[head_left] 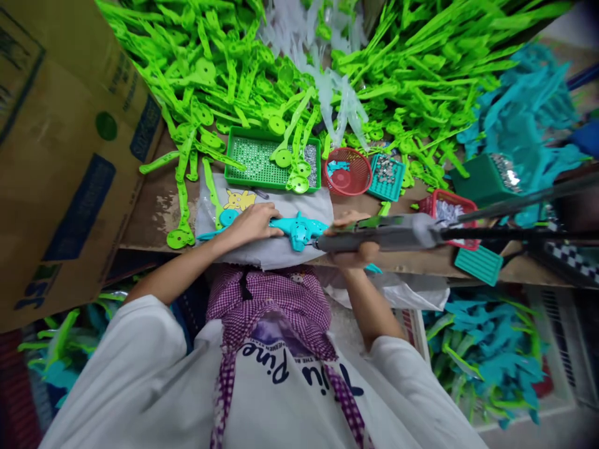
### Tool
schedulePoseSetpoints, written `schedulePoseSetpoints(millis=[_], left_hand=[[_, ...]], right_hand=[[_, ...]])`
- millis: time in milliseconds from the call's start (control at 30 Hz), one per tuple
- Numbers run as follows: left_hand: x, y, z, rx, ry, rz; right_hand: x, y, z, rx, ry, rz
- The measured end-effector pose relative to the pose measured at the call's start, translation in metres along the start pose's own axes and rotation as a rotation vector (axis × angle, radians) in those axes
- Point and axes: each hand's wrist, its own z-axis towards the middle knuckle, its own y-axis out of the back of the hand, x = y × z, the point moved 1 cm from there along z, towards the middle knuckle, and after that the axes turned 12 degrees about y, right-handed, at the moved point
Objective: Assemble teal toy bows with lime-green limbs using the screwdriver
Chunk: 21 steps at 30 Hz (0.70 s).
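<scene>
My left hand [256,222] is closed on a long turquoise plastic part [299,229] that lies across a pale cloth [294,202] at the bench's front edge. A round turquoise disc [228,217] shows just left of that hand. My right hand [358,252] is wrapped round a grey power screwdriver [393,234], which lies nearly level. The tool's tip points left and is close to the part's middle; whether it touches a screw is too small to tell.
Bright green parts [402,75] are heaped at the back. Beyond the cloth stand a green tray [257,156], a red basket [347,171] and a teal basket [386,177]. A cardboard box [70,156] rises at left. A red container [453,215] sits at right.
</scene>
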Motion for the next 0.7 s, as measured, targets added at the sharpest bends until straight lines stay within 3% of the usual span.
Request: schedulePoseSetpoints(millis=[67, 167, 300, 400, 567, 700], left_hand=[[0.000, 0.000, 0.000, -0.003, -0.018, 0.010], [0.001, -0.001, 0.000, 0.003, -0.033, 0.032], [0.002, -0.002, -0.001, -0.010, -0.048, 0.031], [0.002, -0.003, 0.000, -0.003, -0.046, 0.050], [-0.002, 0.007, -0.009, -0.005, -0.065, 0.126], [0.005, 0.013, -0.023, -0.038, -0.059, 0.126]], right_hand=[[0.019, -0.002, 0.012, -0.119, 0.031, 0.032], [0.045, -0.014, 0.034, -0.174, 0.048, 0.017], [0.049, -0.047, 0.060, -0.357, 0.026, 0.053], [0.021, -0.071, 0.080, -0.360, -0.017, 0.073], [-0.051, -0.111, 0.121, -0.142, 0.014, 0.087], [-0.091, -0.141, 0.143, -0.152, -0.013, 0.133]])
